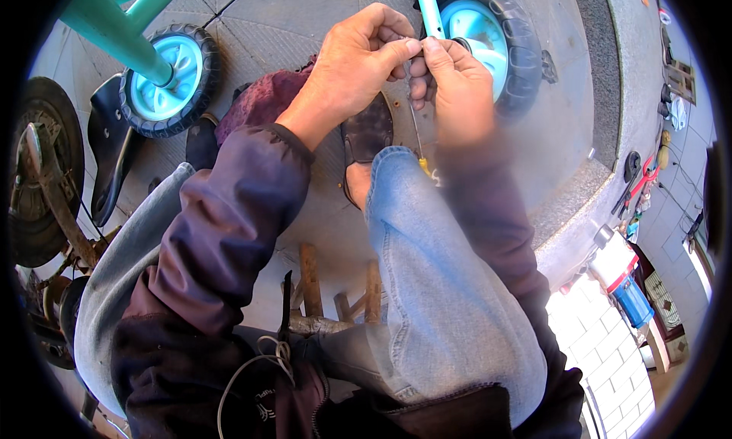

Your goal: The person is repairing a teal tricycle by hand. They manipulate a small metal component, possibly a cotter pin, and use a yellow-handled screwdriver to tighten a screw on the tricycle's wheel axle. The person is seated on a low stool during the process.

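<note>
Left hand (364, 56) and right hand (465, 88) are meeting, fingers pinching a tiny part (422, 43), too small to identify, near the turquoise plastic wheel with black treaded tyre (492, 56). Fingertip adjustment is apparently proceeding; the next move is probably requiring steady alignment.

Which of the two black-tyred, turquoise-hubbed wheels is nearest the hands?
The black-tyred, turquoise-hubbed wheel at upper right, partly covered by the bare right hand; the other wheel, at upper left beside the black saddle, stands farther off.
</note>
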`<state>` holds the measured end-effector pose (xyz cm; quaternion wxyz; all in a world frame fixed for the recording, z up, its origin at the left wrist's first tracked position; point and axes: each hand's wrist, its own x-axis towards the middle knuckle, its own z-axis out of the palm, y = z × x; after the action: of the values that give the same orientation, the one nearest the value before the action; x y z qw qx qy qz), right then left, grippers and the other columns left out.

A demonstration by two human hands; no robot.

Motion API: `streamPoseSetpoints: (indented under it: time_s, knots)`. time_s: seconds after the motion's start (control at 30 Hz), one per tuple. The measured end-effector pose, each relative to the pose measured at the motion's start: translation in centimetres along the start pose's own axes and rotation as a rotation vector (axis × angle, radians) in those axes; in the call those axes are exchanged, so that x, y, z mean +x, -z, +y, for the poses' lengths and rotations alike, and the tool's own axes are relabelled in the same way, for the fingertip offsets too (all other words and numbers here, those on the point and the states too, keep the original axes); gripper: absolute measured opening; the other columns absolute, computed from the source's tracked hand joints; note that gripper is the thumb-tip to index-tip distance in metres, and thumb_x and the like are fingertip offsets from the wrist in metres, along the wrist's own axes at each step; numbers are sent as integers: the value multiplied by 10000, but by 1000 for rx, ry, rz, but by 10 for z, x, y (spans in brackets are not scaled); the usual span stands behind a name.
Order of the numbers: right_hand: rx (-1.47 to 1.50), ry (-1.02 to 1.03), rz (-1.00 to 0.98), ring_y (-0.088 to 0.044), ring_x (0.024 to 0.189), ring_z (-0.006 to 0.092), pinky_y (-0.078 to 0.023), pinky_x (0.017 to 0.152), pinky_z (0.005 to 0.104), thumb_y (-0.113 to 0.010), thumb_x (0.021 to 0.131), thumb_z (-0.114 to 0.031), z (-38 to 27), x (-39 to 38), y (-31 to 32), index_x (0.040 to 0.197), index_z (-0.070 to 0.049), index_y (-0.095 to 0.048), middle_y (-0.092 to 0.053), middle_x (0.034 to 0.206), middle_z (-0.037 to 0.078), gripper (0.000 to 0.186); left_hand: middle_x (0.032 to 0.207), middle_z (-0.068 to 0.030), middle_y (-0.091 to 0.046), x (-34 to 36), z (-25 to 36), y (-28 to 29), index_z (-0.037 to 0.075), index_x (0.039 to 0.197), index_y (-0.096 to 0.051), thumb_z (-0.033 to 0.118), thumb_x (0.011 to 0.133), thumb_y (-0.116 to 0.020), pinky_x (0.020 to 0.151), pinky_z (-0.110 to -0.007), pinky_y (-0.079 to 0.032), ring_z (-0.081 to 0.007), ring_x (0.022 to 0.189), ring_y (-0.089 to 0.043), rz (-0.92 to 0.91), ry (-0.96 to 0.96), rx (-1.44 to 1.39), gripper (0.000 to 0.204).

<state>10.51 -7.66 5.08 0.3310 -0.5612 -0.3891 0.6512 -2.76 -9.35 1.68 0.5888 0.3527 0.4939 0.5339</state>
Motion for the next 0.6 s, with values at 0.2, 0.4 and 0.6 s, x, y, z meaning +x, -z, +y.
streamPoseSetpoints:
  time_s: [0.2,0.4,0.6]
  knots:
    - [-40,-3,26,-517,511,74,-422,426,208,-543,920,-169,2,-1,0,900,10,-592,-591,696,34,187,629,-12,-547,0,0,4,22,808,-586,207,879,-606,497,-198,-399,-62,549,-520,-4,80,59,199]
    - [-147,25,40,-522,522,68,-427,438,203,-555,913,-164,2,-1,-1,900,7,-598,-596,706,34,177,592,3,-498,-1,5,6,31,713,-540,256,901,-556,482,-208,-373,-65,514,-485,-46,158,171,294]
    - [-215,79,24,-523,533,65,-437,460,204,-571,904,-161,1,-4,-3,908,5,-599,-596,712,28,168,593,2,-463,-5,-3,4,36,682,-499,314,909,-519,479,-222,-371,-75,500,-456,-45,305,14,359]
